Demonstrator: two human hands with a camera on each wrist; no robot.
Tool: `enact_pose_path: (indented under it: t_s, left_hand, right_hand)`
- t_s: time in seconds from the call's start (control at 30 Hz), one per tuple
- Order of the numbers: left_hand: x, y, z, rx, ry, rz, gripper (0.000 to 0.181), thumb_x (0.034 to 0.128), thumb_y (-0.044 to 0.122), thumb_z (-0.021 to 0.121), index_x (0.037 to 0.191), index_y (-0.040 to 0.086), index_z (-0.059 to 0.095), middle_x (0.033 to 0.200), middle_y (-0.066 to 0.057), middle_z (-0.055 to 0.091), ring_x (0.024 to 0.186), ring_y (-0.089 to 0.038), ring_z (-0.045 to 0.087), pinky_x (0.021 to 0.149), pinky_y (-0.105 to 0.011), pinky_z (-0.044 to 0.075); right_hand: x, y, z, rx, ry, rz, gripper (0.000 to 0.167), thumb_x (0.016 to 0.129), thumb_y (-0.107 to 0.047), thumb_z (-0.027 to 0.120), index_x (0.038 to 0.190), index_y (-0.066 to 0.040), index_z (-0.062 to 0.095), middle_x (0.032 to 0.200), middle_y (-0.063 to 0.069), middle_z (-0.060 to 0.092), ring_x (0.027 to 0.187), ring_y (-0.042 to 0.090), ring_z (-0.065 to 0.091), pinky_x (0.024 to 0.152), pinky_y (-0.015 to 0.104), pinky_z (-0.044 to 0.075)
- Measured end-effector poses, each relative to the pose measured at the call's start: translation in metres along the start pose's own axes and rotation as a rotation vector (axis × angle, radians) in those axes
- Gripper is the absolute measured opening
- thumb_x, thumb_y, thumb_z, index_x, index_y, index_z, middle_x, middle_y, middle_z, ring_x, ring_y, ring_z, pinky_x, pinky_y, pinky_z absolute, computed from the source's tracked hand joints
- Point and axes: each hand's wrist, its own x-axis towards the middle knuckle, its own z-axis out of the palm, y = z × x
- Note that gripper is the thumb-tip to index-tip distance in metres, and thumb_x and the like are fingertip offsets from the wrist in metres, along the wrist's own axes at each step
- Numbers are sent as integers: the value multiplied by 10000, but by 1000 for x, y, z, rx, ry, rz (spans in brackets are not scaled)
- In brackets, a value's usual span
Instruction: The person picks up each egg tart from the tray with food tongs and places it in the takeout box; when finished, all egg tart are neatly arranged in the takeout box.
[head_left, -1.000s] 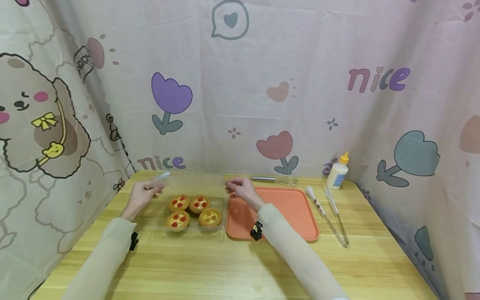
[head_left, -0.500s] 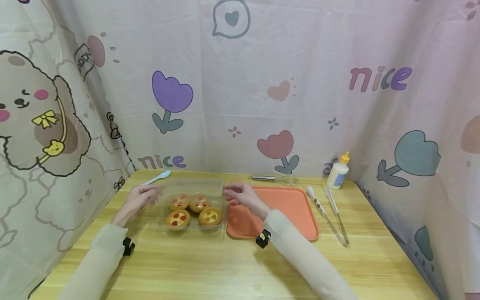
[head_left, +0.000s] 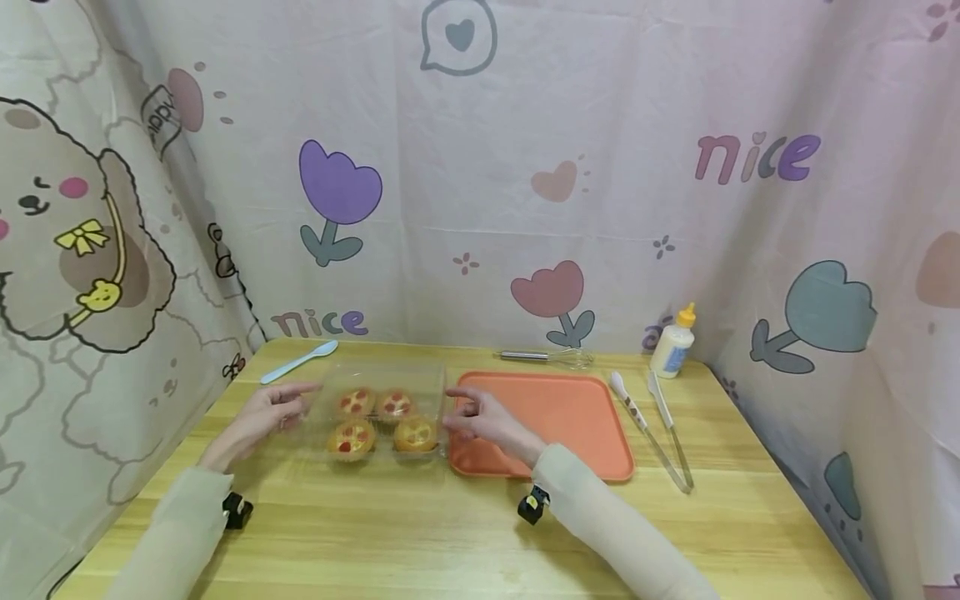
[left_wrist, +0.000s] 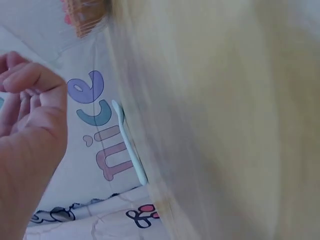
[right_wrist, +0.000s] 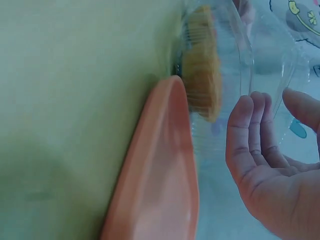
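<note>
A clear plastic box (head_left: 318, 454) holds several small tarts (head_left: 351, 439) with red and yellow tops. Its clear hinged lid (head_left: 386, 375) is lowered over the tarts; whether it is fully closed, I cannot tell. My left hand (head_left: 262, 421) is at the box's left side, index finger reaching toward the lid edge. On the opposite side, my right hand (head_left: 491, 421) has its fingertips at the lid's end, thumb apart from the fingers in the right wrist view. Contact of the left fingers with the plastic is hard to make out.
An orange tray (head_left: 547, 425) lies right of the box, partly under my right hand. Tongs (head_left: 663, 450) and a yellow-capped bottle (head_left: 672, 346) are farther right. A whisk (head_left: 543, 357) lies behind the tray, and a light blue spoon (head_left: 300, 362) at the back left.
The lid has swung from raised at the back down over the tarts. Both hands have come down and toward me, and their fingers have loosened from the lid's edges.
</note>
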Motion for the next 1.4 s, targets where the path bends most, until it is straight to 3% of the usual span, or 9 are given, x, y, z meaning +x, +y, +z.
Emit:
enact_pose_path:
  t_s: [0.1, 0.23, 0.4, 0.53, 0.7, 0.83, 0.93, 1.17, 1.4]
  left_hand:
    - [-6, -1, -2, 0, -60, 14, 518, 989, 113, 551, 1465, -8, 386, 860, 74, 563, 684, -42, 509, 603, -230, 511]
    - [-14, -3, -3, 4, -117, 44, 574, 979, 62, 542, 1486, -57, 301, 841, 55, 531, 646, -34, 471, 556, -224, 466]
    - [-20, -5, -5, 24, -197, 26, 654, 950, 0, 537, 1529, -12, 232, 1004, -122, 551, 640, -61, 476, 524, -313, 453]
    - [-23, -2, -9, 20, -292, -7, 720, 956, -8, 522, 1568, 80, 154, 1115, -244, 451, 689, -87, 502, 558, -341, 492]
    - [-27, 1, -12, -73, -427, -51, 795, 984, 8, 501, 1587, 168, 8, 1152, -178, 449, 816, -131, 582, 727, -391, 592]
    - [-26, 0, -12, -234, -560, -20, 829, 989, -60, 427, 1565, 167, -124, 1086, -155, 582, 890, -207, 649, 825, -462, 596]
    - [-25, -2, -11, -337, -634, 3, 836, 984, -109, 378, 1541, 149, -189, 1068, -218, 642, 918, -239, 671, 850, -460, 592]
    - [-23, -7, -12, -452, -672, 12, 838, 978, -155, 343, 1537, 149, -203, 1097, -221, 678, 966, -252, 687, 874, -421, 590]
    - [-20, -10, -12, -504, -691, 20, 861, 958, -196, 327, 1534, 157, -208, 1079, -165, 701, 989, -252, 688, 893, -394, 582]
  right_hand:
    - [-4, 3, 2, -4, 4, -12, 638, 894, -147, 716, 1464, -113, 433, 991, 97, 700, 910, 376, 657, 782, 398, 584]
    - [-8, 4, 6, 4, 8, -26, 636, 881, -140, 727, 1453, -104, 451, 984, 70, 664, 842, 251, 654, 770, 356, 590]
    - [-15, 6, 11, 21, 14, -31, 644, 871, -107, 733, 1450, -89, 453, 960, 76, 627, 784, 170, 623, 746, 345, 598]
    - [-18, 8, 13, 19, 19, -26, 678, 858, -95, 744, 1461, -98, 434, 954, 86, 607, 799, 188, 625, 757, 395, 612]
    - [-19, 10, 17, 64, -5, 9, 738, 868, -100, 739, 1503, -141, 366, 951, 125, 627, 782, 284, 695, 723, 394, 620]
    - [-18, 11, 21, 144, -25, 41, 760, 880, -63, 715, 1520, -159, 316, 927, 150, 652, 840, 411, 704, 745, 441, 619]
    - [-17, 12, 24, 191, -19, 56, 751, 879, -21, 700, 1511, -156, 317, 920, 143, 655, 837, 402, 703, 762, 451, 616]
    - [-16, 13, 29, 300, 2, 75, 742, 869, 60, 667, 1495, -129, 316, 883, 130, 653, 737, 261, 706, 731, 408, 625]
    - [-15, 11, 33, 299, 28, 79, 751, 863, 79, 664, 1496, -113, 309, 861, 128, 645, 704, 231, 707, 739, 432, 623]
